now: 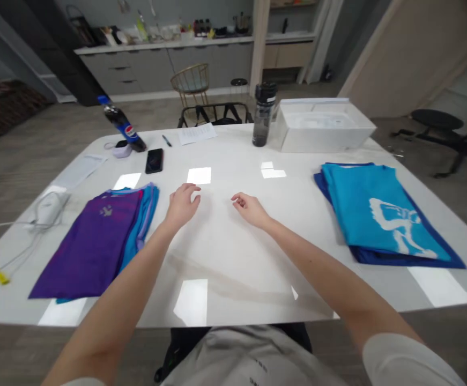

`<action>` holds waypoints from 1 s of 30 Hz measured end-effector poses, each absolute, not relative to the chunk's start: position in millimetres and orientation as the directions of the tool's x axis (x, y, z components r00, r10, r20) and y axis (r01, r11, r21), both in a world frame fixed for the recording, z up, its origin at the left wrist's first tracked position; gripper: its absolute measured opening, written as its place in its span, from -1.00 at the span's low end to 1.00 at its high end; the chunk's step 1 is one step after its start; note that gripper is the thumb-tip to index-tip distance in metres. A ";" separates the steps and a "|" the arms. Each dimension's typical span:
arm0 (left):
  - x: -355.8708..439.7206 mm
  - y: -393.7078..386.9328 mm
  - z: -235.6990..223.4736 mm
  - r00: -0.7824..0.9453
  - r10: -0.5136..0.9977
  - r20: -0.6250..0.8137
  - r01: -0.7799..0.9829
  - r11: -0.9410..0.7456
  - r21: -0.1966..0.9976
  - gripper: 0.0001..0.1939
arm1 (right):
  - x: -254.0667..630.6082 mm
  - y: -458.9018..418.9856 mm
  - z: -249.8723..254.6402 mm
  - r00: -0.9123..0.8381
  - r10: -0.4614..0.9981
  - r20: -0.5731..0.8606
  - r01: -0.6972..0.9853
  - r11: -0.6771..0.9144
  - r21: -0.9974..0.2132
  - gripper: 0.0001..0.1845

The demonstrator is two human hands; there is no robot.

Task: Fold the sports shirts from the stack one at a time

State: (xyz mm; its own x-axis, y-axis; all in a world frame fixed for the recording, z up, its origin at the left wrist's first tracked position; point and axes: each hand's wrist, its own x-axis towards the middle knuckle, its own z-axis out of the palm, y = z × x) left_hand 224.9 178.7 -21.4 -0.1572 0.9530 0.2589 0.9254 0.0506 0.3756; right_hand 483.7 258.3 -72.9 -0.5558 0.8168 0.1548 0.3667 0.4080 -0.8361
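A person's left hand and right hand, fingers loosely curled and empty, sit above a white table between folded purple shirts and folded blue shirts.

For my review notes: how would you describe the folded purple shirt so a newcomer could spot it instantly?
On the white table, look just left of the person's left hand. The folded purple shirt lies on blue layers that show along its right edge. It is the only purple top, unlike the bright blue stack across the table.
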 end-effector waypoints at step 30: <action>128.3 108.8 88.8 -0.263 0.821 0.507 0.854 -0.046 0.518 -0.84 | 260.7 204.4 -1.3 -0.701 0.609 0.370 0.044 0.555 -0.831 -0.37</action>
